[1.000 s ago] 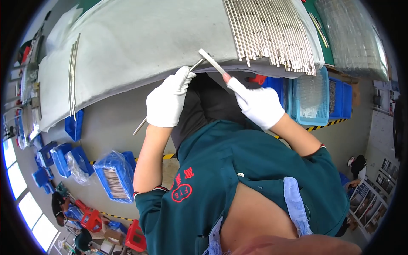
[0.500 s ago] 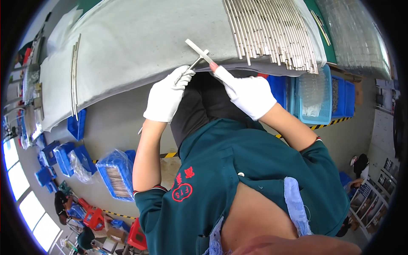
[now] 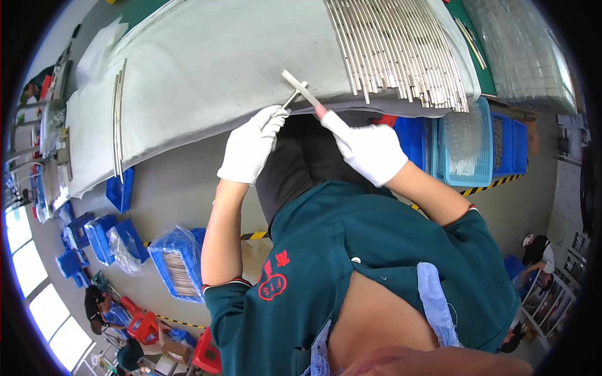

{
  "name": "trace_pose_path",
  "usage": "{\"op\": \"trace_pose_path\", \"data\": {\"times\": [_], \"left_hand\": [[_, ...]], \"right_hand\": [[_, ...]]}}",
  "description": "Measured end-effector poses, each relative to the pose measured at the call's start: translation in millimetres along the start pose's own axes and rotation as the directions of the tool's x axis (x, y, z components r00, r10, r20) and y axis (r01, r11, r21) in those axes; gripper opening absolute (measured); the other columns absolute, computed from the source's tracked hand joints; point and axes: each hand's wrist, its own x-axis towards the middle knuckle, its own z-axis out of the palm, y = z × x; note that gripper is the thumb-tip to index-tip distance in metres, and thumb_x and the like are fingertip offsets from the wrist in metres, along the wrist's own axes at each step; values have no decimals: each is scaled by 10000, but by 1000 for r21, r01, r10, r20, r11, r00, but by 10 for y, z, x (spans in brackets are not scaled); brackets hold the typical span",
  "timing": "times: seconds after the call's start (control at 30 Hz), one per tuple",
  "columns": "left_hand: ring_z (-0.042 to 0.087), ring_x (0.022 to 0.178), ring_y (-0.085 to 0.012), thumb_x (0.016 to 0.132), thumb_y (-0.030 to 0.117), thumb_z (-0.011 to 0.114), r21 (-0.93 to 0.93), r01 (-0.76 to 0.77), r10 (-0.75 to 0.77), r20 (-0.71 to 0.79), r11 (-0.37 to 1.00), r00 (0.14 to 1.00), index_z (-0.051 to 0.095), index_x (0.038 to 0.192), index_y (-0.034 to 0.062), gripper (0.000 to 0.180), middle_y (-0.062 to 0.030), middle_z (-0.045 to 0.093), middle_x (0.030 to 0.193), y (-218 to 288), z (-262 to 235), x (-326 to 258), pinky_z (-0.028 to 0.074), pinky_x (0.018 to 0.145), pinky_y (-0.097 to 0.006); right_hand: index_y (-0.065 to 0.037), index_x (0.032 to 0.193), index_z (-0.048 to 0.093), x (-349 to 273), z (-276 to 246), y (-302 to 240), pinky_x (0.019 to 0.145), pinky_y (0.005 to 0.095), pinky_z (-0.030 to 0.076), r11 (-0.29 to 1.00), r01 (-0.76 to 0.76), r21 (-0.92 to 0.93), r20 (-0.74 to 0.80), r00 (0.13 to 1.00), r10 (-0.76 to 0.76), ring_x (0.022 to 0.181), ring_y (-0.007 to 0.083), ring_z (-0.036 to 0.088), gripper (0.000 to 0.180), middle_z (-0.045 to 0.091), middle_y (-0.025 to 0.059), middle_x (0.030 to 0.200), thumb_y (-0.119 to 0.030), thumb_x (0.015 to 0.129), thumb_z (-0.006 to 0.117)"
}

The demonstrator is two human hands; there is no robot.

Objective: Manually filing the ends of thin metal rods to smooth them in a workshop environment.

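My left hand (image 3: 248,144), in a white glove, is closed around a thin metal rod (image 3: 290,100) whose far end sticks out past the fingers at the table's front edge. My right hand (image 3: 370,147) wears a white glove with one fingertip bare. It grips a pale flat bar (image 3: 299,86), which crosses the end of the rod and appears to touch it. To the right, many similar metal rods (image 3: 395,53) lie side by side on the grey-white cloth of the table (image 3: 219,56). A few more rods (image 3: 118,119) lie at the table's left end.
Blue crates (image 3: 411,141) and a light-blue basket (image 3: 467,172) stand below the table at right, beside stacked clear plastic trays (image 3: 523,56). On the floor at left, a plastic-lined blue crate (image 3: 179,266) holds rods. Other people (image 3: 94,307) are in the background.
Both hands, with the rod and the pale bar, sit slightly lower and farther right in the picture. The whole view has shifted a little too. The bar still crosses the rod's end.
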Motion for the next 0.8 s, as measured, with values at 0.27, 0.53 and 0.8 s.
{"op": "trace_pose_path", "data": {"times": [0.27, 0.53, 0.8], "left_hand": [[531, 582, -91, 891, 202, 562, 136, -146, 150, -22, 980, 988, 612, 1096, 60, 254, -39, 666, 848, -66, 12, 6, 452, 595, -221], [630, 798, -221, 887, 213, 552, 123, -214, 218, -25, 969, 976, 609, 1092, 84, 249, -72, 666, 942, -94, 29, 7, 481, 713, -276], [544, 605, -115, 894, 200, 551, 33, 33, -34, 34, 999, 999, 605, 1091, 68, 243, -39, 660, 866, 61, 22, -9, 456, 605, -236]], "right_hand": [[-210, 1371, 388, 164, -51, -15, 349, 291, 350, 999, -42, -21, 27, 999, 42, 336, 164, 452, 548, 433, 9, 436, -146, 845, 530], [-185, 1385, 366, 141, -11, -1, 378, 304, 395, 999, -21, -42, -13, 1000, 21, 353, 176, 473, 576, 453, 14, 445, -133, 835, 531], [-197, 1352, 419, -49, -122, -16, 367, 298, 380, 999, -51, -15, 115, 992, 52, 351, 165, 465, 556, 445, 23, 451, -131, 816, 551]]}}
